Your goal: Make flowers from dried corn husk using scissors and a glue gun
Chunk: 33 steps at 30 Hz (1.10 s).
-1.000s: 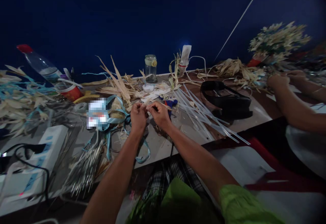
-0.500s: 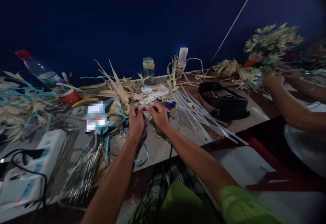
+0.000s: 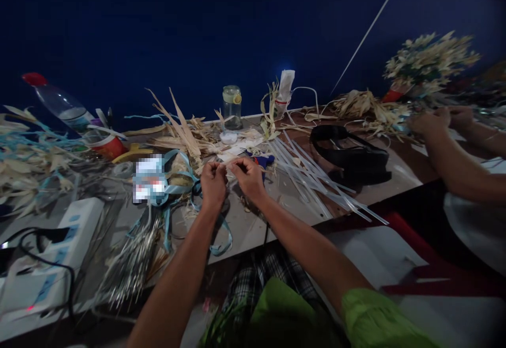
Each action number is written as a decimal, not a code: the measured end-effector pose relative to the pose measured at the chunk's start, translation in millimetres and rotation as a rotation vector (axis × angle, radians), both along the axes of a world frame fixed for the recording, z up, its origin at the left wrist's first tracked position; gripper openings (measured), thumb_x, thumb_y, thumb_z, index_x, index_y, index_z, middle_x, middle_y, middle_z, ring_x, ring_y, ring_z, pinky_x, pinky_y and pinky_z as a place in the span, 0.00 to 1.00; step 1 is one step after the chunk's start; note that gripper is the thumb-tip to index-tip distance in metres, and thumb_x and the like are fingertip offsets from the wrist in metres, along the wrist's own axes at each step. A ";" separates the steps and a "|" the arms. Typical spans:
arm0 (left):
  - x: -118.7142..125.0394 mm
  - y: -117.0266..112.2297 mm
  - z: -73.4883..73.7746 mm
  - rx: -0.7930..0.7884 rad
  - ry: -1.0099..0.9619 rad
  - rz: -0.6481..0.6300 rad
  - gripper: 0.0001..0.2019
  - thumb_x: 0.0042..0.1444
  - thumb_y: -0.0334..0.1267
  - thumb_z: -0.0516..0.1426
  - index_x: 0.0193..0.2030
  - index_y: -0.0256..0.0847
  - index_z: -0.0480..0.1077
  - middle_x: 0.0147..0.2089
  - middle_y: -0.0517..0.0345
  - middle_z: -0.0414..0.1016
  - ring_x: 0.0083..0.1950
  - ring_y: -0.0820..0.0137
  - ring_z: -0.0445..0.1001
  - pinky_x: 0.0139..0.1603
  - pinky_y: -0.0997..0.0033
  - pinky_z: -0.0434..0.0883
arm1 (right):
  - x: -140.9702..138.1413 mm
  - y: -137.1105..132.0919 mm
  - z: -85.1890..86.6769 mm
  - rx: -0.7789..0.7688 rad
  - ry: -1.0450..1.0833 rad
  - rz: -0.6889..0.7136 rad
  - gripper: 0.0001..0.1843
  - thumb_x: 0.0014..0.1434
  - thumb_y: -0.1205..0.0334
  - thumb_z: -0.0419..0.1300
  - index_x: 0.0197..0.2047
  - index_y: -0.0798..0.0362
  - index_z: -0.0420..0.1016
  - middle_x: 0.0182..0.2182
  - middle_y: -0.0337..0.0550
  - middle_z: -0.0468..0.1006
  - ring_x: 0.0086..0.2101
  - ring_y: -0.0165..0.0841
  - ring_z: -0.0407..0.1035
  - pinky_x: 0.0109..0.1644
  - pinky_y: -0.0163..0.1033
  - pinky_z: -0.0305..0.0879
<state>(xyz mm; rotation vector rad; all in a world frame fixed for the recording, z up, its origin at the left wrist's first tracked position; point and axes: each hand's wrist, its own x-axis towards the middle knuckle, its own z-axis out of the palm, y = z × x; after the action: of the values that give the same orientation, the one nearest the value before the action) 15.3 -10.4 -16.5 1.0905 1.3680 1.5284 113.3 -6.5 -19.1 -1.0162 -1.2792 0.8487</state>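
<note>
Both my hands meet above the middle of the table. My left hand and my right hand are closed in a pinch on a small pale dried-leaf strip held between their fingertips. Under them lie light blue ribbon and a blue-handled tool. Dried leaf strips are heaped just beyond my hands.
A bundle of thin clear sticks lies right of my hands, a black strap beyond. A glass jar, plastic bottle, white power strip and silvery wires surround them. Another person's arms work at the right by a dried-flower bunch.
My hands stay pinched together on the strip with only slight finger shifts. The view has tilted a little.
</note>
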 end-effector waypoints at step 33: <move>-3.2 3.0 -3.3 -0.023 0.020 0.007 0.05 0.50 0.36 0.55 0.28 0.39 0.61 0.20 0.66 0.61 0.19 0.78 0.58 0.20 0.77 0.57 | 7.7 0.6 -1.9 0.197 -0.505 -0.030 0.06 0.54 0.63 0.56 0.30 0.54 0.73 0.29 0.42 0.72 0.34 0.33 0.64 0.43 0.39 0.59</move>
<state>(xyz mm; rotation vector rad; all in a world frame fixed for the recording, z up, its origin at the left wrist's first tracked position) 12.1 -7.4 -19.8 1.0910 1.4008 1.5069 121.0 -5.9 -21.1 -1.1255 -1.7290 0.4393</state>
